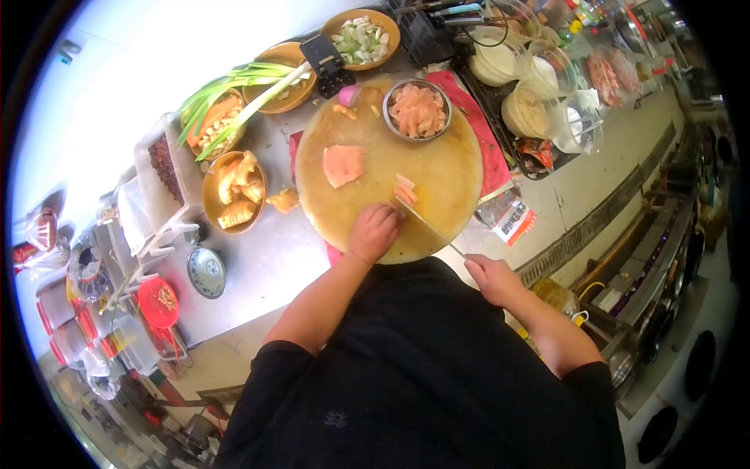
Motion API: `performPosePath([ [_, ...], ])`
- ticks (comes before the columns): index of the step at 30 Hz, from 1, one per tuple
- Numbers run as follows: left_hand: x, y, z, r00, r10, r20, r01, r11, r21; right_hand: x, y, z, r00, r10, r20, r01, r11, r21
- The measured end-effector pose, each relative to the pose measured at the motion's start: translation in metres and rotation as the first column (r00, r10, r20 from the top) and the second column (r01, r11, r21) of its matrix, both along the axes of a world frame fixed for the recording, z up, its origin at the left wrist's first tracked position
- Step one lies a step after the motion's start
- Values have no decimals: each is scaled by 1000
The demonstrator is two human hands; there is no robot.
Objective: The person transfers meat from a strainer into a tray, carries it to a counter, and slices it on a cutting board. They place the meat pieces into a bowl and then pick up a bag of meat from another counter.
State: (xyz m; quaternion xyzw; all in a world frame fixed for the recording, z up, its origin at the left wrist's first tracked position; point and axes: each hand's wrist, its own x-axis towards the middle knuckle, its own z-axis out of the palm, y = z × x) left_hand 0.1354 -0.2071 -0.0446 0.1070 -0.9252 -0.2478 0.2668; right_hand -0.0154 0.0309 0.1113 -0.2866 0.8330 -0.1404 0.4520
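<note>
My right hand (494, 280) is closed round the handle of a kitchen knife (424, 222), whose blade rests across the near part of a round chopping board (437, 168). My left hand (376, 232) lies on the board beside the blade, its fingers curled and pressed together. Whatever is under those fingers is hidden. A few pale pink meat slices (405, 190) lie near the knife's tip. Farther left on the board is a larger flat piece of pink meat (344, 165). At the back, a metal bowl (418, 109) holds many cut pink strips.
A purple onion piece (348, 95) sits at the board's back edge. Left are a bowl of ginger (240, 192), green onions (248, 114) across bowls, and a patterned bowl (206, 273). A bowl of chopped scallion (360, 38) stands behind; plastic tubs (527, 109) stand right.
</note>
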Motion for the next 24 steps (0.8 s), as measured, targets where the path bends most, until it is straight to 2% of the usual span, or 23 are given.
performPosePath([
  [3, 1, 0, 2, 999, 0, -33, -1, 1000, -30, 2, -10, 12, 996, 80, 44, -80, 997, 8],
  [5, 2, 1, 5, 1000, 11, 22, -11, 1000, -2, 3, -10, 11, 995, 76, 58, -76, 997, -1],
  [9, 1, 0, 0, 1000, 12, 3, -12, 1000, -27, 3, -19, 1, 995, 77, 69, -77, 997, 2],
  [15, 5, 0, -4, 999, -25, 35, 25, 999, -19, 7, -71, -20, 986, 133, 95, -138, 989, 44],
  [22, -1, 0, 7, 999, 20, 46, -18, 999, -46, -8, 5, -14, 996, 74, 54, -75, 997, 11],
  [24, -3, -1, 14, 998, 47, 51, -45, 998, -46, -11, 3, -9, 995, -22, 93, 21, 1000, 22],
])
